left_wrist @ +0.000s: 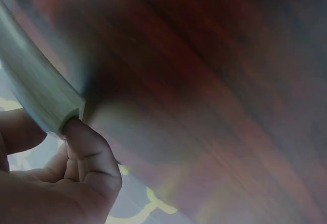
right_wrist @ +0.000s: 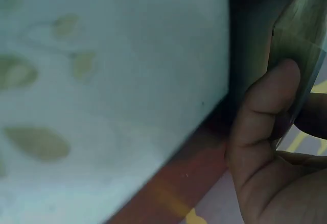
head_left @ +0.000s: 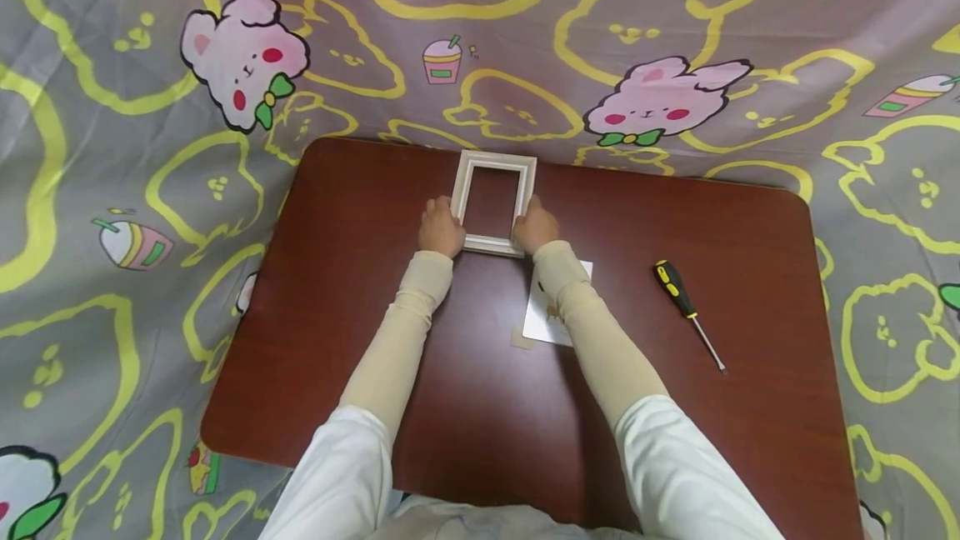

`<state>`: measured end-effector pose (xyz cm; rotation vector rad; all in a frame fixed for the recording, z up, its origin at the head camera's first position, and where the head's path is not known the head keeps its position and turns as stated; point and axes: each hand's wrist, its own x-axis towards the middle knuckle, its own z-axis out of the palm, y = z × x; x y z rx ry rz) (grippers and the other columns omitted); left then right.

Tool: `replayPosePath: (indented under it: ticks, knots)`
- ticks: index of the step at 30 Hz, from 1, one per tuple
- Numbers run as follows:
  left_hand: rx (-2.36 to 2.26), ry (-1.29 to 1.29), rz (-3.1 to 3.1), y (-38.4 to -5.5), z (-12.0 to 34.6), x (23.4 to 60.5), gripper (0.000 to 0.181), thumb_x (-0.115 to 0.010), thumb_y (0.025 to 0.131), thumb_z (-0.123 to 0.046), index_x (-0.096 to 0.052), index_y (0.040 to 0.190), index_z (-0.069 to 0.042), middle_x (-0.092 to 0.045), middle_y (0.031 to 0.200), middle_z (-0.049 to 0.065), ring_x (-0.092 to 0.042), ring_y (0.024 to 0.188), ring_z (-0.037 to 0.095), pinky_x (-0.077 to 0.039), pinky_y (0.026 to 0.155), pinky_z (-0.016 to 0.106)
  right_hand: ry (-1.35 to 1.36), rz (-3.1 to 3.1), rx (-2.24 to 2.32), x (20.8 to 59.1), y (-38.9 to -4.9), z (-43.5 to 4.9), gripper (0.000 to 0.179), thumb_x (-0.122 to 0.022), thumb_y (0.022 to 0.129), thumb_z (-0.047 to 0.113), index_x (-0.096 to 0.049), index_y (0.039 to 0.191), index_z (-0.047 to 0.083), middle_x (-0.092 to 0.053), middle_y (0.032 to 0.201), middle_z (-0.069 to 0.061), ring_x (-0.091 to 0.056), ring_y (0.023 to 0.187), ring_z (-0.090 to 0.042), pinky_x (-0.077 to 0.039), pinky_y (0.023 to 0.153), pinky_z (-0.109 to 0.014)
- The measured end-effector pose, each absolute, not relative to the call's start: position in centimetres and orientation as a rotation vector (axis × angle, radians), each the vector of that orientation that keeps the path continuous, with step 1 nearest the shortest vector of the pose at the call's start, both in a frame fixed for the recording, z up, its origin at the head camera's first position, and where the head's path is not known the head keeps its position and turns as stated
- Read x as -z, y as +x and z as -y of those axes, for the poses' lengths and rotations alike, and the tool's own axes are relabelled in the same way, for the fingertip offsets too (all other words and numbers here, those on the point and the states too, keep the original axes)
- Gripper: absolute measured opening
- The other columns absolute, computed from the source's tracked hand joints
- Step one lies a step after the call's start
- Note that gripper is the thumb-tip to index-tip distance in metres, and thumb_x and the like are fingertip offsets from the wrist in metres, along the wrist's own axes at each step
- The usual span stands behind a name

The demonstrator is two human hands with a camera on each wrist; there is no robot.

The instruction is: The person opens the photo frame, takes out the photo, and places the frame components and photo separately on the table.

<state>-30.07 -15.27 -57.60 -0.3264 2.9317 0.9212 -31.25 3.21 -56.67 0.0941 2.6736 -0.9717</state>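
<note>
A pale wooden picture frame point(head_left: 497, 161) with an open middle is held near the far edge of the dark red-brown table point(head_left: 480, 407). My left hand point(head_left: 441, 227) grips its lower left side, and my right hand point(head_left: 536, 226) its lower right side. In the left wrist view, fingers point(left_wrist: 94, 152) curl round a corner of the frame point(left_wrist: 38, 78). The right wrist view has a finger point(right_wrist: 271, 89) against the frame's edge point(right_wrist: 299, 35). Partly beneath the right forearm lies a white card point(head_left: 542, 319) with a leaf print, much of it hidden.
To the right on the table lies a screwdriver point(head_left: 678, 294) with a black and yellow handle. A small tan piece point(head_left: 521, 340) pokes out at the card's lower left corner. Patterned cloth point(head_left: 480, 107) hangs behind the table and along both sides.
</note>
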Motion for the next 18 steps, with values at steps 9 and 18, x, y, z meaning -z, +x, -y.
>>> replayPosePath:
  ticks: [9,18]
  knots:
    - [-0.910,-0.376,-2.930,-30.72,15.06,57.74,0.038,-0.055,0.096,-0.008,-0.056,0.134,-0.002,-0.055,0.127,0.019,-0.054,0.116,0.039,-0.047,0.093,0.050,0.124,-2.657,0.955,56.79,-31.94,-2.87,0.042,-0.050,0.101,0.017,-0.043,0.136,-0.004,-0.064,0.116,-0.030,-0.059,0.113,-0.047,-0.046,0.100,-0.050]
    - [-0.959,-0.431,-2.893,-30.45,14.87,57.45,0.044,-0.053,0.094,-0.011,-0.055,0.137,-0.003,-0.055,0.127,0.021,-0.052,0.119,0.039,-0.047,0.094,0.051,0.133,-2.624,1.022,57.43,-32.06,-3.70,0.057,-0.051,0.102,0.025,-0.037,0.149,-0.004,-0.057,0.132,-0.032,-0.053,0.124,-0.046,-0.041,0.107,-0.049]
